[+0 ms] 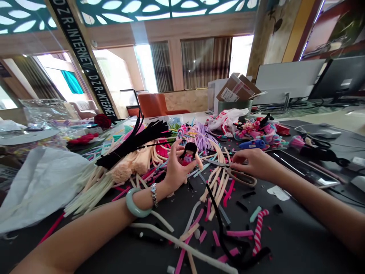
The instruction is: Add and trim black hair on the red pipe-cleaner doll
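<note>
My left hand [180, 167] is closed around a small doll [189, 155] made of fuzzy pipe cleaners, with black hair and a pink and red body. The fingers partly cover it. A thin black stem runs left from near the fingertips. My right hand [251, 163] pinches a pair of scissors [242, 177] near the pivot. Their blades point left toward the doll, and the handle loops hang below my fingers, not around them. Beneath the scissors lie several cream pipe cleaners [218, 186].
A black pipe-cleaner bundle [134, 142] and cream bundles [128, 165] lie left. Cut pieces litter the dark table [299, 236]. A blue tube-shaped tool [252, 144], a black tablet [302, 167] and finished-looking fuzzy pieces [256, 131] sit right. A cardboard box [238, 89] and monitors [339, 78] stand behind.
</note>
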A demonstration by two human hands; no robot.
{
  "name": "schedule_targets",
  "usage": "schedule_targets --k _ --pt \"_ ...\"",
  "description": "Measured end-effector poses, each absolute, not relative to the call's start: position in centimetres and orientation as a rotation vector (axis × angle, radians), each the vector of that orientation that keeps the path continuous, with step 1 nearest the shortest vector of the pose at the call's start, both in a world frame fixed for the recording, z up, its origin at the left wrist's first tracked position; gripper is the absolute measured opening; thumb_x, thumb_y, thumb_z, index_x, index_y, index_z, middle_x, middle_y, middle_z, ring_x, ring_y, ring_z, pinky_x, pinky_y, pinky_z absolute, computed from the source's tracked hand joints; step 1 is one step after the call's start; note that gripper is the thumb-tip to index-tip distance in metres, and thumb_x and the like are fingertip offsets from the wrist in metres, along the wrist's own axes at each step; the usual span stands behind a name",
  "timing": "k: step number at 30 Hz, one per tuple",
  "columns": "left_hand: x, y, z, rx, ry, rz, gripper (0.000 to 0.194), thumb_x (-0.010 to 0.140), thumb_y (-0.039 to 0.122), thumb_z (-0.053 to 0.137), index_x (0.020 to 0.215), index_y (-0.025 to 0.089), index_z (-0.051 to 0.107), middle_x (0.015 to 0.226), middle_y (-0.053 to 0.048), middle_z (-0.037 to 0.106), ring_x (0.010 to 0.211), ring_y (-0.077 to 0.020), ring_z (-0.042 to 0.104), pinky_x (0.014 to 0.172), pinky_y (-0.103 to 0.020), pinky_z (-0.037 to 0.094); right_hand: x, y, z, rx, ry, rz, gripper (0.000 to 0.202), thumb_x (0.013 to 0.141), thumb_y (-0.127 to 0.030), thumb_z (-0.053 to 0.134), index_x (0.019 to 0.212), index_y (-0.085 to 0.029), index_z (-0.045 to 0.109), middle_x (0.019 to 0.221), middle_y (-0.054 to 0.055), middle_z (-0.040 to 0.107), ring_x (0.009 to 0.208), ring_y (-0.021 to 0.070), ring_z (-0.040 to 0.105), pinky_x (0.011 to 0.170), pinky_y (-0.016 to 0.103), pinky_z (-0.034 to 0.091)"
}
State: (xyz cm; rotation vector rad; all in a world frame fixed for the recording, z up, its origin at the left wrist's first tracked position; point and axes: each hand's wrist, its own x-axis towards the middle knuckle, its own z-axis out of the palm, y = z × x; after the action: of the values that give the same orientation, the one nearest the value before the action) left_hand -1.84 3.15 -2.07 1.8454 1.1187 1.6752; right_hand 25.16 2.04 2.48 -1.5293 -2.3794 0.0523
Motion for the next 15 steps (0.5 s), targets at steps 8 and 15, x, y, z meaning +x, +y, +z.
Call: schedule_targets --k 8,15 --pt "-0.4 0.7 -1.8 1.467 1.044 1.631 0.094 0.05 0.035 0.088 0.13 0.028 0.039 0.117 -0.007 0.053 0.1 -0.0217 0.061 0.081 -0.035 0.054 24.1 1.4 2.0 -1.383 -2.287 0.137 0.028 0.084 -0.043 0.055 0.077 -0.02 0.069 0.072 0.001 0.07 0.065 0.0149 0.063 0.062 0.026 0.043" --pt "0.1 0.0 -1.5 1.162 0.887 1.512 0.091 0.054 0.027 0.087 0.129 0.032 0.037 0.096 0.0 0.061 0.062 -0.0094 0.062 0.056 -0.022 0.053 23.7 1.4 1.4 -1.242 -2.274 0.073 0.026 0.084 -0.038 0.057 0.071 -0.019 0.069 0.065 0.0 0.069 0.06 0.013 0.062 0.058 0.024 0.043"
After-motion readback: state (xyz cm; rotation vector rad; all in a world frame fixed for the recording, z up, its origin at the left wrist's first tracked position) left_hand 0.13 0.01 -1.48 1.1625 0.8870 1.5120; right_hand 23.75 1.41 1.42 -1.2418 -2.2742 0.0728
